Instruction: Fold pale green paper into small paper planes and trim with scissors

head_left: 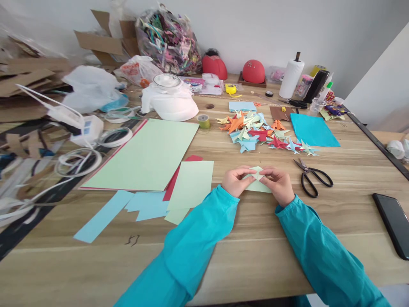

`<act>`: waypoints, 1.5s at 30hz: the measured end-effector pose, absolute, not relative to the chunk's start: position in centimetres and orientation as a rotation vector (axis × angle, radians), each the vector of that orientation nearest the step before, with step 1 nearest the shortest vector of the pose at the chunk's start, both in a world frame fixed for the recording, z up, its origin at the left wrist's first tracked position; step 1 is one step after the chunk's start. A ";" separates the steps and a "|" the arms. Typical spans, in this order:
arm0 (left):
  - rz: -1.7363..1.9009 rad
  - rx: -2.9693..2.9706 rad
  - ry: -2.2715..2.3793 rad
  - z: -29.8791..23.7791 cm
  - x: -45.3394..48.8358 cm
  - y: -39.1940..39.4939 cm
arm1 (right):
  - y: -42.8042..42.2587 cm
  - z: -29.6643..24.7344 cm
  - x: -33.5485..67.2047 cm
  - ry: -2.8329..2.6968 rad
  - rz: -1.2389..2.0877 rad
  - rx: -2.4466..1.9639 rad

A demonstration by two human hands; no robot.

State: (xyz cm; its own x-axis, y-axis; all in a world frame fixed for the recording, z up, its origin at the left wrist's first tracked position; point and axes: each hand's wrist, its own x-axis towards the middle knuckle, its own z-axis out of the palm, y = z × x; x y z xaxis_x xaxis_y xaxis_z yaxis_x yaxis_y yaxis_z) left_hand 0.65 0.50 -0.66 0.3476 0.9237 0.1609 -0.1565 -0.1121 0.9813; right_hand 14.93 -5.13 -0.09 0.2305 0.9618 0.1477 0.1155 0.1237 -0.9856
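Observation:
A small piece of pale green folded paper point(257, 186) is held between both hands, just above the wooden table. My left hand point(238, 180) pinches its left side, and my right hand point(278, 184) pinches its right side with thumb and fingers. A small diamond-shaped flap shows between the fingertips. Behind the hands lies a heap of folded paper cranes point(249, 133) in orange, green, blue and red. To the right rest black-handled scissors point(311, 177), their blades partly apart. Left of my left hand lie pale green paper pieces point(193, 181).
Large green sheets point(143, 157) and blue paper strips point(104, 216) lie at left, near tangled white cables point(76, 160). A spool of thread point(203, 122) stands behind. A turquoise square sheet point(315, 130) is at back right, and a phone point(392, 224) lies at the right.

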 end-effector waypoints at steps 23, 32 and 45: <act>1.109 1.338 0.954 0.5 0.7 -0.2 | -5.1 0.3 14.7 -0.906 0.985 -1.312; 1.061 1.283 0.974 0.2 0.8 0.0 | -5.0 0.1 14.9 -0.945 0.987 -1.361; 1.032 1.224 1.010 0.3 0.9 0.2 | -5.1 0.4 14.6 -0.970 1.044 -1.353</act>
State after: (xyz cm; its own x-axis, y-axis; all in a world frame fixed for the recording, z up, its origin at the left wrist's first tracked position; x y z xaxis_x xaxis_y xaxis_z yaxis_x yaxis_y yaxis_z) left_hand 0.85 0.15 0.34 0.2339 0.9713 -0.0420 -0.0629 0.0582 0.9963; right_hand 14.62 -5.10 0.42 0.2724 0.9609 -0.0502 -0.0204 -0.0464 -0.9987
